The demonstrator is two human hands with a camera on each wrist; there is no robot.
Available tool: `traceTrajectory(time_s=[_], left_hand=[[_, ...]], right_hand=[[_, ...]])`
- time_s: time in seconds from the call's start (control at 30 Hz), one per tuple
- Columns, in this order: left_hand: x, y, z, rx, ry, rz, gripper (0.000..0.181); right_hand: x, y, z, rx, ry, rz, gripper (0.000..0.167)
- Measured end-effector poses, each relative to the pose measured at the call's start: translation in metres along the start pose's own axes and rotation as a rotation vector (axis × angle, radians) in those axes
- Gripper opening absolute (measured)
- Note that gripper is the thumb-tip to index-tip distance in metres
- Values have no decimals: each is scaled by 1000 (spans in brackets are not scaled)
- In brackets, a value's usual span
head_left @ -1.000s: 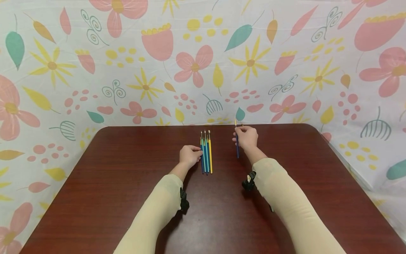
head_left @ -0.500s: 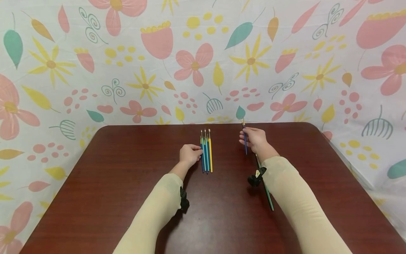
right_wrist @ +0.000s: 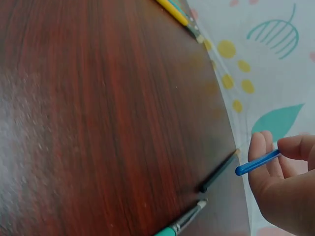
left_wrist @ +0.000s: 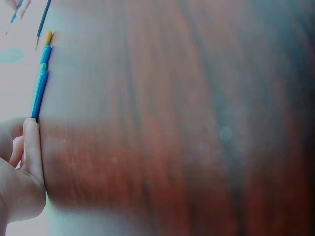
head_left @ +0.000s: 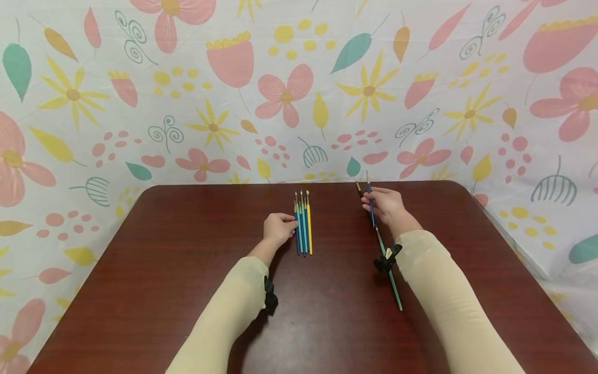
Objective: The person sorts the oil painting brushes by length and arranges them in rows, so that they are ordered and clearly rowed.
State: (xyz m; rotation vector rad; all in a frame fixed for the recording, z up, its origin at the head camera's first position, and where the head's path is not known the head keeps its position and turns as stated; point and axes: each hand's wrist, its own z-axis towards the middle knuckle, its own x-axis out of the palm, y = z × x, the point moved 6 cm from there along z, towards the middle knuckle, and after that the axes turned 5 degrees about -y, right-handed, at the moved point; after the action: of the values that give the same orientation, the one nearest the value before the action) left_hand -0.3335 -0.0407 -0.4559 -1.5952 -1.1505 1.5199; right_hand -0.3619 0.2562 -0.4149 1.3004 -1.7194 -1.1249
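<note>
While the left hand, straight-fingered, touches the brush row, right of it the right hand pinches a blue brush.

Forward-down head view over table, closer wrist views, yellow paintbrush shared by head and right wrist

It's an indoor spot, by the looks of it, built around one broad table of glossy, reddish-brown wood grain, its far corners rounded — more furniture than workbench! Straight behind it and round both sides, there's a pale, creased cloth, cheerful with pink flowers, yellow blooms and green leaves. Paintbrushes lie on the wood, so there's a craft-corner air about it. Home, classroom or studio — from here I can't tell which.
</note>
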Motion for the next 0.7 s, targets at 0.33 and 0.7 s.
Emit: traceTrajectory(time_s=[0.33,0.7], left_hand=[[-1,0,1,2,-5,8,23],[-1,0,1,9,-3,14,22]], right_hand=[[-13,0,12,5,-48,25,52],[-28,-9,30,-28,-201,-72,47]])
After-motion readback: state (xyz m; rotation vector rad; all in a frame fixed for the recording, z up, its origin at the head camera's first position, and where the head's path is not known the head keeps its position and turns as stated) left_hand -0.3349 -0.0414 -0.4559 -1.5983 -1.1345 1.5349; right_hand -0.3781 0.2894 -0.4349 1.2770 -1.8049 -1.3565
